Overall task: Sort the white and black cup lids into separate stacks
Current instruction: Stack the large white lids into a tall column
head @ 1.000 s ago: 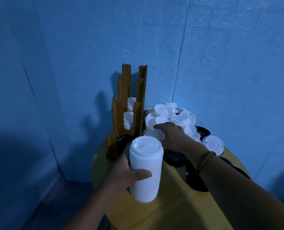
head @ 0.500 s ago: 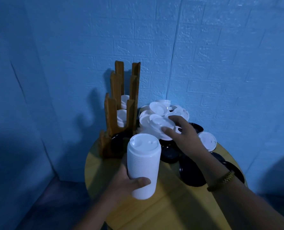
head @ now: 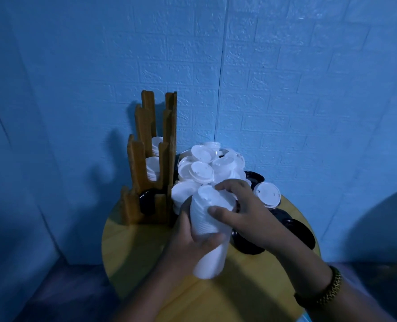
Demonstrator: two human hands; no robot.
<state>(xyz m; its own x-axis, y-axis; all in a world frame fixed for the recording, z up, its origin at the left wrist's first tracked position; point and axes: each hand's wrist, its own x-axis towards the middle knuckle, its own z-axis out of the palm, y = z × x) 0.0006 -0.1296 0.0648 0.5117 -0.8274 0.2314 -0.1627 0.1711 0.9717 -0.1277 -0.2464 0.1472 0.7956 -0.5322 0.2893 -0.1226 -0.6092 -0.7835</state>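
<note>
My left hand [head: 190, 242] grips a tall stack of white lids [head: 208, 231], tilted over the round wooden table [head: 132, 242]. My right hand [head: 241, 212] has its fingers and thumb curled round the top of that stack, where a white lid sits. Behind the hands lies a loose heap of white lids [head: 206, 168]. Black lids [head: 297, 231] lie on the table to the right, partly under my right arm. One white lid [head: 268, 194] lies apart at the heap's right edge.
A wooden stepped lid holder [head: 148, 163] stands at the table's back left, with white lids in its upper slots and a black lid [head: 146, 201] in the lowest. Blue brick-pattern walls meet in a corner just behind the table.
My right hand lifted a white lid from the heap and brought it onto the top of the stack. The stack in my left hand tilted and moved toward the heap.
</note>
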